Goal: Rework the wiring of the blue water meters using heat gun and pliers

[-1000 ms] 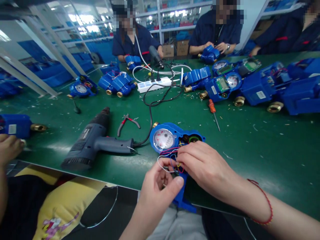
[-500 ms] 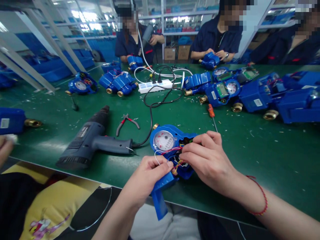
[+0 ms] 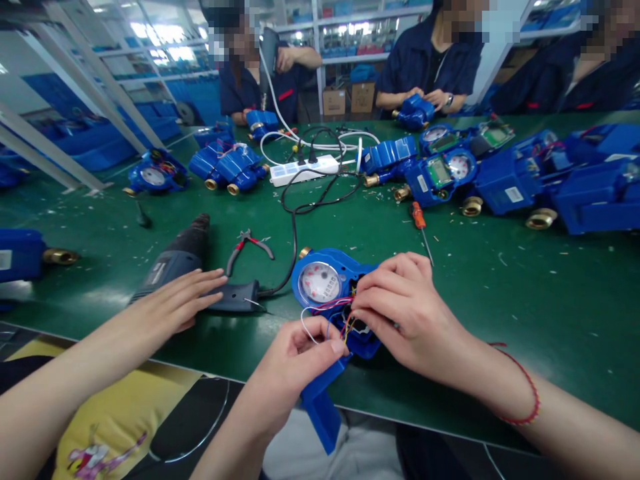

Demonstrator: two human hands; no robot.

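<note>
A blue water meter (image 3: 320,283) with a round clear dial lies at the table's front edge, its housing open and thin coloured wires (image 3: 347,327) coming out. My left hand (image 3: 305,353) pinches some of these wires at the lower side of the housing. Over the open cavity, my right hand (image 3: 400,307) has its fingertips closed on the wires; its fingers hide the exact spot. Below my left hand a blue cover (image 3: 323,417) hangs past the table edge.
A neighbour's hand (image 3: 195,297) reaches over the heat gun (image 3: 175,260) at the left. Beyond lie red-handled cutters (image 3: 245,248), an orange screwdriver (image 3: 419,217), a white power strip (image 3: 305,171) with looping cables, and several blue meters (image 3: 515,183). Co-workers sit across the green table (image 3: 500,300).
A neighbour's arm has come in from the left, its hand now over the heat gun. Both my hands stay at the meter's wires, with slight finger movement. The co-worker opposite has raised a heat gun.
</note>
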